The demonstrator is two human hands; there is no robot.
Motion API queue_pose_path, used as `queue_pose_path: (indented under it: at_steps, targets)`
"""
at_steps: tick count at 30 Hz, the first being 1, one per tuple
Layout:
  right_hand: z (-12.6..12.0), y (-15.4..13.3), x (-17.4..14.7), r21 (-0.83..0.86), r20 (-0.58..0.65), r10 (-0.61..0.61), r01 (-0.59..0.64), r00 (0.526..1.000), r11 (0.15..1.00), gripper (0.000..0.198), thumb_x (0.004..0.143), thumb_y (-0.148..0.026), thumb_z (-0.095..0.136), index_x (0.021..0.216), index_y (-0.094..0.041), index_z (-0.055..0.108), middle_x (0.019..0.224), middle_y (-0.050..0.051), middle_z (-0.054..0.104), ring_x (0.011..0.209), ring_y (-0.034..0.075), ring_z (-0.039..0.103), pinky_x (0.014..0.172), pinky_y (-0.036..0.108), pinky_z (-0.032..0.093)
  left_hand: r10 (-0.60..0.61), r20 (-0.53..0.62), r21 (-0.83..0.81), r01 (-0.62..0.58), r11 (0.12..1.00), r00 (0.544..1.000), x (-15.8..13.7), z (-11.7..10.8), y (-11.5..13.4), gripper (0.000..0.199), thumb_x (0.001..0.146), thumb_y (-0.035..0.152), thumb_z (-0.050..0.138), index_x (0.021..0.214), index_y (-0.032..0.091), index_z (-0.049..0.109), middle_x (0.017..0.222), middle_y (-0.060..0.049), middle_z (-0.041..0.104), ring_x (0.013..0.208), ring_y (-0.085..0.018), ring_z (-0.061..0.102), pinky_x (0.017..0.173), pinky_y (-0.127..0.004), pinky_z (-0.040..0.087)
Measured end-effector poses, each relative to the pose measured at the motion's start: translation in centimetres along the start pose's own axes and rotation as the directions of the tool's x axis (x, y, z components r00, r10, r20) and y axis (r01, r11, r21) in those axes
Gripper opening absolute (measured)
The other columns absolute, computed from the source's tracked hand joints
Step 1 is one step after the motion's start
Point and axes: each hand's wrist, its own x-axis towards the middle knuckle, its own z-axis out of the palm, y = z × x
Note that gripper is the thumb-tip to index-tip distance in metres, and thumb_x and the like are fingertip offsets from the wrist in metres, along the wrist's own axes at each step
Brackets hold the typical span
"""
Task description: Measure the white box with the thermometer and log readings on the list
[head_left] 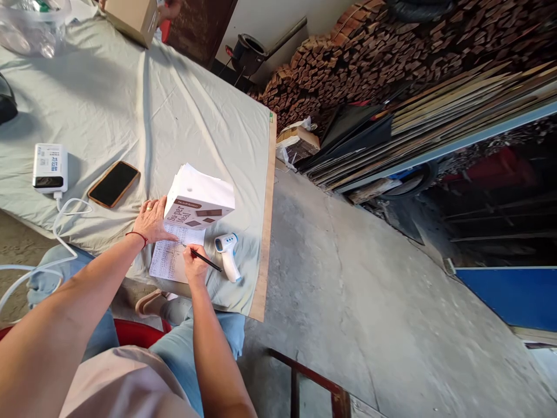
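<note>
My right hand [195, 266] grips a black pen [206, 259], its tip on a sheet of paper [167, 261] covered with rows of small handwriting. Flat on the table, my left hand [150, 222] lies at the paper's left edge, thumb stretched across the sheet and fingers beside a white-and-brown box [200, 203]. The box stands on the far part of the paper, with more white sheets or flaps showing at its top. A white-and-blue infrared thermometer [228, 255] lies just right of my right hand. To the left is a phone [114, 184] with a dark screen.
A white power bank [51, 167] with a white cable [56, 232] sits at the left of the cloth-covered table [209, 133]. Another person's hand [169, 9] is by a cardboard box [133, 20] at the far edge. A clear plastic tub [32, 29] stands far left. Stacked firewood [357, 52] lines the wall.
</note>
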Motion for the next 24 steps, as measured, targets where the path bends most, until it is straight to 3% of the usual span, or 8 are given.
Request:
queue_pose_path:
  at_steps: [10,19,24]
  targets:
    - [-0.24,-0.45,0.11,-0.026,0.033,0.067,-0.067,0.997,0.997,0.023,0.082,-0.041,0.049,0.078,-0.02,0.057,0.064,0.0,0.062,0.057,0.014,0.054,0.06,0.028,0.047,0.007,-0.013,-0.011,-0.007,1.0,1.0,-0.05,0.07,-0.08,0.126,0.056,0.073,0.072,0.151,0.012,0.016,0.145,-0.02,0.046,0.14,-0.037,0.035,0.119,-0.047,0.017]
    - [-0.25,-0.28,0.04,-0.024,0.043,0.038,-0.037,0.998,0.999,0.022,0.084,-0.039,0.05,0.077,-0.019,0.056,0.064,0.0,0.061,0.058,0.014,0.054,0.06,0.028,0.047,-0.01,0.017,-0.007,0.011,1.0,1.0,-0.04,-0.1,0.06,0.129,0.057,0.071,0.072,0.151,0.006,0.015,0.148,-0.022,0.043,0.142,-0.037,0.033,0.12,-0.046,0.015]
    - [-0.24,-0.21,-0.03,-0.037,0.019,0.066,-0.065,0.998,0.997,0.022,0.084,-0.039,0.047,0.079,-0.019,0.056,0.067,0.001,0.061,0.061,0.015,0.055,0.063,0.029,0.048,-0.001,0.005,-0.002,0.001,1.0,1.0,-0.06,-0.05,-0.04,0.13,0.054,0.07,0.075,0.151,0.009,0.015,0.148,-0.021,0.044,0.141,-0.037,0.034,0.12,-0.045,0.015]
